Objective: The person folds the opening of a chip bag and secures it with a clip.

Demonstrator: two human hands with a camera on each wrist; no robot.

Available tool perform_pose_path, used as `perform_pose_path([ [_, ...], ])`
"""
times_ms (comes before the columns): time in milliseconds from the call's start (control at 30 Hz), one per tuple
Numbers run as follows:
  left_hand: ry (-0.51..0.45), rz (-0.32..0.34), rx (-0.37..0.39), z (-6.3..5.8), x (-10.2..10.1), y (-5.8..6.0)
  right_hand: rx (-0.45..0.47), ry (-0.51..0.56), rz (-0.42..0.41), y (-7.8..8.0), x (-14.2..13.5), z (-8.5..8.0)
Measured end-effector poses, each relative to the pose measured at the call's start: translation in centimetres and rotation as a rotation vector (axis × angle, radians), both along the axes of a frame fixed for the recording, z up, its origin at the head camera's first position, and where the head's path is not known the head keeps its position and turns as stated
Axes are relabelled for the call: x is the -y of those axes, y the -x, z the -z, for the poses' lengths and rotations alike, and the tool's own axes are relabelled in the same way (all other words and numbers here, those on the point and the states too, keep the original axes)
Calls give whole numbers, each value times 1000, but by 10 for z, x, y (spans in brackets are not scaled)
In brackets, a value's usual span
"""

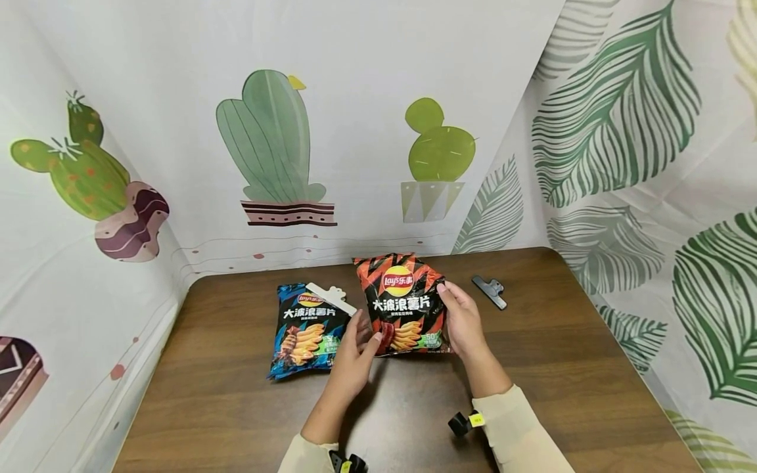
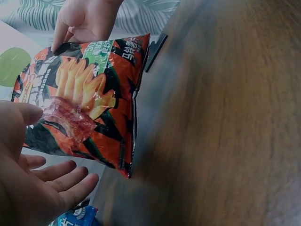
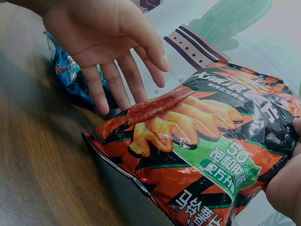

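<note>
A red and black Lay's chip bag [image 1: 408,299] is held up over the table by my right hand [image 1: 464,322], which pinches its right edge between thumb and fingers. Close to the bag's lower left corner is my left hand [image 1: 353,361], its fingers extended and spread in the left wrist view, the thumb beside the bag's front. To the left lies a blue chip bag [image 1: 301,341], with a pale bag clip [image 1: 331,295] across its top right corner. In the right wrist view, the left hand's fingers [image 3: 129,70] partly hide the blue bag.
A grey metal bag clip [image 1: 489,291] lies on the brown wooden table [image 1: 562,368], right of the red bag. Behind the table hangs a white cloth [image 1: 367,131] printed with cacti and leaves.
</note>
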State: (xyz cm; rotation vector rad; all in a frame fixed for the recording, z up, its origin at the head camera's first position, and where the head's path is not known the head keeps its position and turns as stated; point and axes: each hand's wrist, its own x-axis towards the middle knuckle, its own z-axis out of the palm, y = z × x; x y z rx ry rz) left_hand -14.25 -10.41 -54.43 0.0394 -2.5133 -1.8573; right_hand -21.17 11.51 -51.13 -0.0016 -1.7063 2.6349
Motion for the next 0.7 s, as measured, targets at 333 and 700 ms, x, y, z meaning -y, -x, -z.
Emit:
perform_pose_path([
  [333, -28, -132, -97, -20, 9, 7, -25, -24, -68, -2, 3, -8],
  [700, 67, -224, -203, -49, 25, 18, -53, -115, -150, -6, 4, -14],
])
